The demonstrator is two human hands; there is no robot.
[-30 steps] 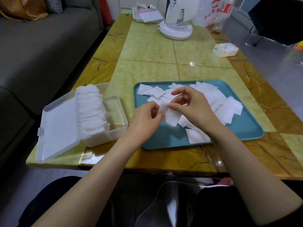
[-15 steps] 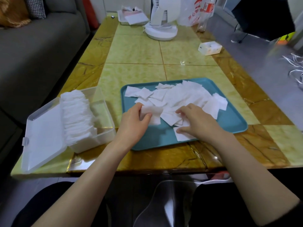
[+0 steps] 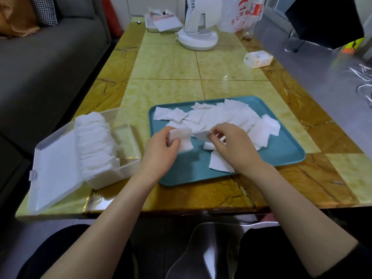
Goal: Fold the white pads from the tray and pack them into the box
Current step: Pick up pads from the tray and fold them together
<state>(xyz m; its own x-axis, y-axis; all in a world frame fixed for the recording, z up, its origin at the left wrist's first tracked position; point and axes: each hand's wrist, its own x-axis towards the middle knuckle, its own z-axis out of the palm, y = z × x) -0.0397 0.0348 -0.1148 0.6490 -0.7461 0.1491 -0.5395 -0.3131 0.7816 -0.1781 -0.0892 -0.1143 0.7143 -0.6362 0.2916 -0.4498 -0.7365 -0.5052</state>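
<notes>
- A person's left hand (image 3: 161, 152), over the near-left part of the teal tray (image 3: 285, 156), grips a white pad (image 3: 184, 138) between thumb and curled fingers; the pad's lower edge hangs toward the tray.
- The right hand (image 3: 233, 148), just beside it, pinches a second pad (image 3: 202, 133) at the near side of the loose pile (image 3: 225, 116).
- The tray's long axis runs left to right. Its near rim sits close to the table's (image 3: 221, 65) near edge.
- Left of the tray, almost touching its corner, stands the clear box (image 3: 128, 135). A row of folded pads (image 3: 94, 143) runs along the box's near-to-far length.
- The open lid (image 3: 54, 170) lies flat on the left, reaching the table's near-left edge.
- Bare tabletop stretches beyond the tray to a white fan base (image 3: 198, 40) and a small carton (image 3: 257, 59).
</notes>
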